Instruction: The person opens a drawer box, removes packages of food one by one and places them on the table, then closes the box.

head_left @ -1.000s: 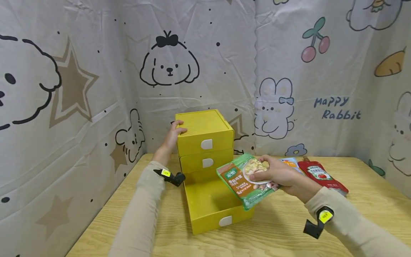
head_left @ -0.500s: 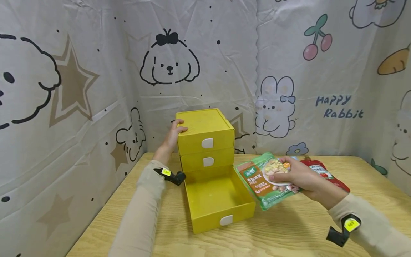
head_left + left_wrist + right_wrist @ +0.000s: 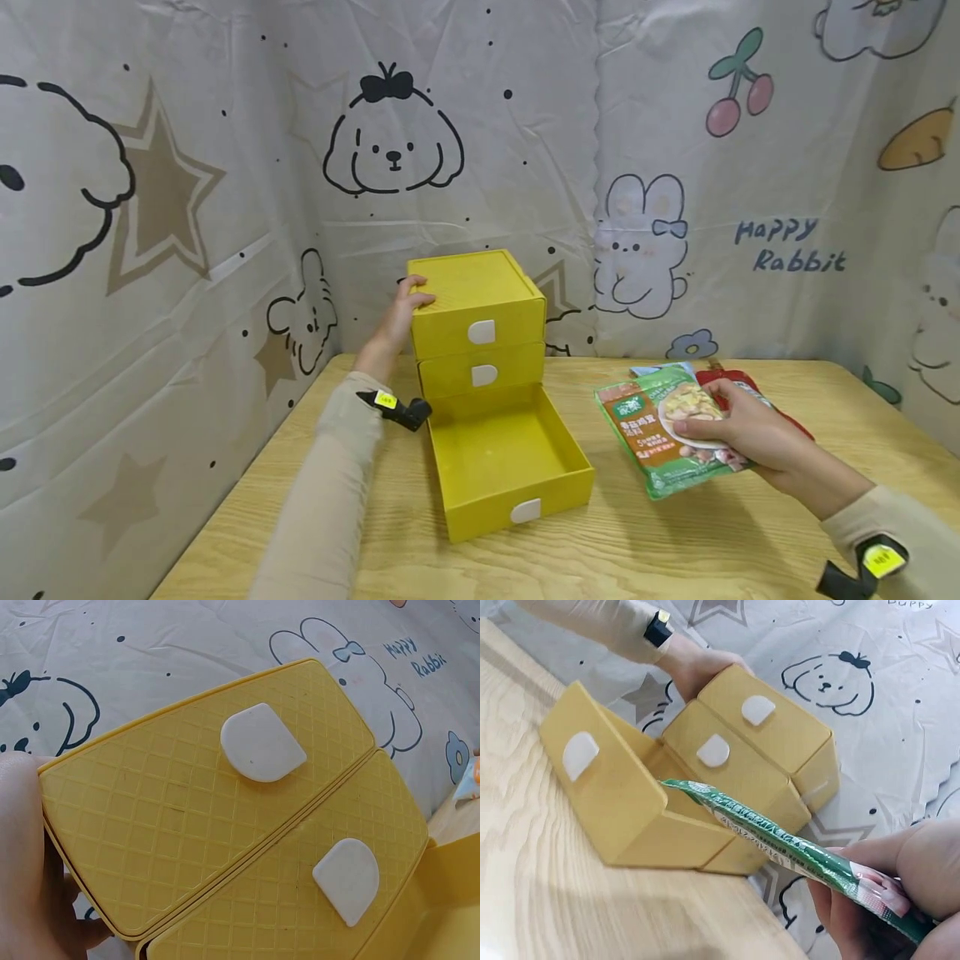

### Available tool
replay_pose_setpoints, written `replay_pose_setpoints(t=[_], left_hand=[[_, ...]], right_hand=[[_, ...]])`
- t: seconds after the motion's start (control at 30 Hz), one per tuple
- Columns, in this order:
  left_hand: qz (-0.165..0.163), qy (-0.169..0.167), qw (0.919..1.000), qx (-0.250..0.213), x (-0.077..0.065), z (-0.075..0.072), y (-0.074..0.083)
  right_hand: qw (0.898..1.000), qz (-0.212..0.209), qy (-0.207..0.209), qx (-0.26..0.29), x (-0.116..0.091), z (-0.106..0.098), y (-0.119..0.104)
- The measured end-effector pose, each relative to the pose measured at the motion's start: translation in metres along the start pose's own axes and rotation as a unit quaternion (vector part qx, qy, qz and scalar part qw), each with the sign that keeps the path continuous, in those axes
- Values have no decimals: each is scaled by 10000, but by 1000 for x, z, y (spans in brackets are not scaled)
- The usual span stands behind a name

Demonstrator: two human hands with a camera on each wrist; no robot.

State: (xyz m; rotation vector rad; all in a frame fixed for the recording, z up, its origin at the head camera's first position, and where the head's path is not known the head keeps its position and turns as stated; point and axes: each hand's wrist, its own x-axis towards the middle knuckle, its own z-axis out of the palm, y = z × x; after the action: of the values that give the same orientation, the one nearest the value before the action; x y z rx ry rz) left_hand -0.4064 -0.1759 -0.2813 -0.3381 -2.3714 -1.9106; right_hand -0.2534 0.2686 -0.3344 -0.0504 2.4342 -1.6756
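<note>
A yellow three-tier drawer box (image 3: 480, 325) stands on the table, its bottom drawer (image 3: 517, 517) pulled out with a bare floor showing. My left hand (image 3: 396, 321) grips the box's top left edge; in the left wrist view that hand (image 3: 34, 870) lies along the side, fingers partly hidden. Off to the right of the drawer, my right hand (image 3: 757, 433) pinches a green and brown seasoning packet (image 3: 648, 429) by its right part, thumb on the printed front. Edge-on, the packet (image 3: 780, 847) crosses the right wrist view in front of the drawers.
Behind the right hand lie a red Heinz ketchup pouch (image 3: 787, 421) and a blue and white packet (image 3: 660, 367), both partly covered. The wooden table (image 3: 300, 500) meets a printed cloth backdrop (image 3: 480, 150) at the back and sides.
My right hand has carried the seasoning packet rightward, from over the open drawer to beside it. The left hand stays on the box, and the drawer has not moved.
</note>
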Motion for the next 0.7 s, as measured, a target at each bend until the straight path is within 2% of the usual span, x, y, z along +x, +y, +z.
replay_pose_setpoints(t=[0.17,0.27,0.57,0.7], left_hand=[[180,-70,9998,-31,2,1,1],[173,-63,9998,-30,2,1,2],[126,-28,9999,21,0,1,2],[91,-22,10000,-10,-1,0,1]], right_hand=[[9989,212,292,-309,-8,-9,11],[9979,295,393,-423,-14,-12,17],[9977,557,246,-301,-25,-14,41],[9962,730,312,-347,-29,-14,55]])
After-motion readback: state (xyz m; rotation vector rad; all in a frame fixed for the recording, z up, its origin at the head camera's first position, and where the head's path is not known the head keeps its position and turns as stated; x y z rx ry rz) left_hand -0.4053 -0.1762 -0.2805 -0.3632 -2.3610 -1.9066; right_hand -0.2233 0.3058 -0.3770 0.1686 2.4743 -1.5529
